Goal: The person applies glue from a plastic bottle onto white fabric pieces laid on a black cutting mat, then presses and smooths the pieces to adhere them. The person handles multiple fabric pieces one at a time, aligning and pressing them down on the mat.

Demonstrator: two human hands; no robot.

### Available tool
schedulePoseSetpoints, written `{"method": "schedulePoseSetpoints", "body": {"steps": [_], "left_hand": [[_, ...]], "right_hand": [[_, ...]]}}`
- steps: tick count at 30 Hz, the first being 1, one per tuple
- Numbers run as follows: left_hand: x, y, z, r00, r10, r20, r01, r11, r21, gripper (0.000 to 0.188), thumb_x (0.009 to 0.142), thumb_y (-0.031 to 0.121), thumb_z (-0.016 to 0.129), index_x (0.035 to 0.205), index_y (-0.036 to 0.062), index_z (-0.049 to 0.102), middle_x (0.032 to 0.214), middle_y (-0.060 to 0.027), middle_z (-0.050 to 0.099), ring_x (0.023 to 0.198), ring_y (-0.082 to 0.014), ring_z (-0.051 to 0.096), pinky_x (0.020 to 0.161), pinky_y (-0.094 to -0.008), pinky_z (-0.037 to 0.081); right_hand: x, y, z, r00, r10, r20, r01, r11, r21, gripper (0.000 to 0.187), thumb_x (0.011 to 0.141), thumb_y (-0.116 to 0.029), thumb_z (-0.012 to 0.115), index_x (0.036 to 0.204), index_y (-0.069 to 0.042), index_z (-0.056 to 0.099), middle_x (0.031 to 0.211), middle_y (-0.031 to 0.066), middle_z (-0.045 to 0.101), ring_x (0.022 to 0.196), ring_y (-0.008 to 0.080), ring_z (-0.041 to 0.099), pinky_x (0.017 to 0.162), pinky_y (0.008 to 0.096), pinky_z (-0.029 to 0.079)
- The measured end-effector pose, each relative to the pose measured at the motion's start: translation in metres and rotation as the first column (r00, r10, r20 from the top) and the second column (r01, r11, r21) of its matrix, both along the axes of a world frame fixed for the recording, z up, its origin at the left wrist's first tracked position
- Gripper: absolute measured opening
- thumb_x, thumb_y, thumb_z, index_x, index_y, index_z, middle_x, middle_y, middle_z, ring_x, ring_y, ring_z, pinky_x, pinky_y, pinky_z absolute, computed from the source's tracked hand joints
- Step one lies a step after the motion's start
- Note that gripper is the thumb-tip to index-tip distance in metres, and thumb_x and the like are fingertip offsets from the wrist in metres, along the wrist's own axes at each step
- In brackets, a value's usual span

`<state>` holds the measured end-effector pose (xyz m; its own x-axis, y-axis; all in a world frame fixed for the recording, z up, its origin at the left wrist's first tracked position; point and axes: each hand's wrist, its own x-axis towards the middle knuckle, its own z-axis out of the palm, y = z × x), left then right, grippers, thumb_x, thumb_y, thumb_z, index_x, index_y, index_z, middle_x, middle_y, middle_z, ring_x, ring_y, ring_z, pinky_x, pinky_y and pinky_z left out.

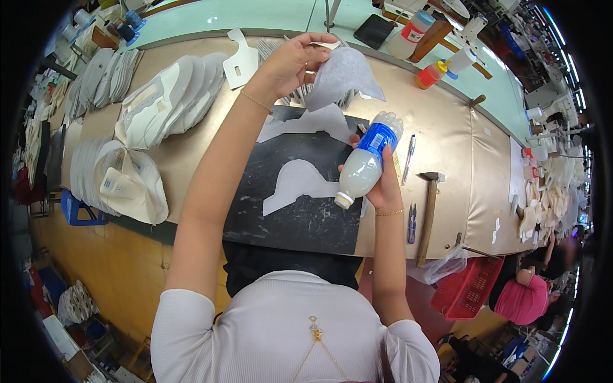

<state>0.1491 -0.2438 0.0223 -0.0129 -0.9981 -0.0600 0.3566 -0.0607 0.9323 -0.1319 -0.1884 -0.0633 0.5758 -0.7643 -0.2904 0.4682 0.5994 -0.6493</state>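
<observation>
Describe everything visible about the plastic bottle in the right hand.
The plastic bottle is a clear, ribbed drink-type bottle with a blue label band around its upper body, filled with milky white liquid. It is turned upside down and tilted, its pale capped nozzle pointing down at the black mat, just beside a white cut piece. The right hand grips it around the middle; whether the nozzle touches the mat cannot be told.

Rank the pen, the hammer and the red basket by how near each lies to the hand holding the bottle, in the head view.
From the right hand:
1. Pen, just right of it on the table.
2. Hammer, farther right, handle running toward the near table edge.
3. Red basket, lower right, beyond the table edge.
</observation>
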Motion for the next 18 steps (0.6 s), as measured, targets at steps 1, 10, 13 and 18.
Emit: {"method": "schedulePoseSetpoints", "body": {"steps": [1,10,13,18], "left_hand": [[-0.001,-0.007,-0.001,1.000,-0.019,-0.013,0.018,1.000,-0.016,0.037,0.090,0.011,0.064,0.127,0.0070,0.057,0.094,0.0005,0.062,0.081,-0.0087,0.062,0.064,-0.0235,0.053],[0.009,-0.049,-0.031,0.634,0.342,0.694,-0.239,0.940,-0.245,0.033,0.093,0.027,0.062,0.116,0.0031,0.065,0.095,-0.0048,0.066,0.084,-0.0136,0.059,0.073,-0.0282,0.047],[-0.007,-0.012,-0.019,0.541,0.181,0.821,-0.168,0.980,-0.106,0.033,0.090,0.029,0.064,0.110,0.0025,0.068,0.096,-0.0096,0.067,0.083,-0.0155,0.060,0.073,-0.0289,0.048],[-0.013,0.053,-0.074,0.206,-0.036,0.978,-0.055,0.997,0.049,0.036,0.077,0.027,0.073,0.104,0.0034,0.070,0.096,-0.0162,0.065,0.090,-0.0292,0.063,0.080,-0.0375,0.050]], "right_hand": [[-0.002,0.003,-0.001,1.000,0.003,0.001,-0.003,1.000,0.000,0.068,0.097,-0.057,0.045,0.142,-0.008,0.032,0.141,0.0162,0.048,0.112,0.0307,0.062,0.091,0.0559,0.054],[-0.023,0.032,0.001,0.998,-0.063,0.006,0.062,0.993,0.099,0.079,0.095,-0.063,0.041,0.143,-0.002,0.031,0.144,0.0202,0.046,0.091,0.0397,0.069,0.082,0.0505,0.058],[-0.047,0.038,0.002,0.992,-0.128,0.004,0.127,0.987,0.095,0.086,0.091,-0.068,0.044,0.134,0.006,0.043,0.139,0.0237,0.049,0.090,0.0386,0.069,0.079,0.0475,0.059],[-0.065,0.035,0.001,0.987,-0.155,0.040,0.154,0.988,0.028,0.077,0.090,-0.067,0.048,0.125,0.002,0.049,0.125,0.0214,0.059,0.097,0.0345,0.068,0.084,0.0488,0.057]]}}
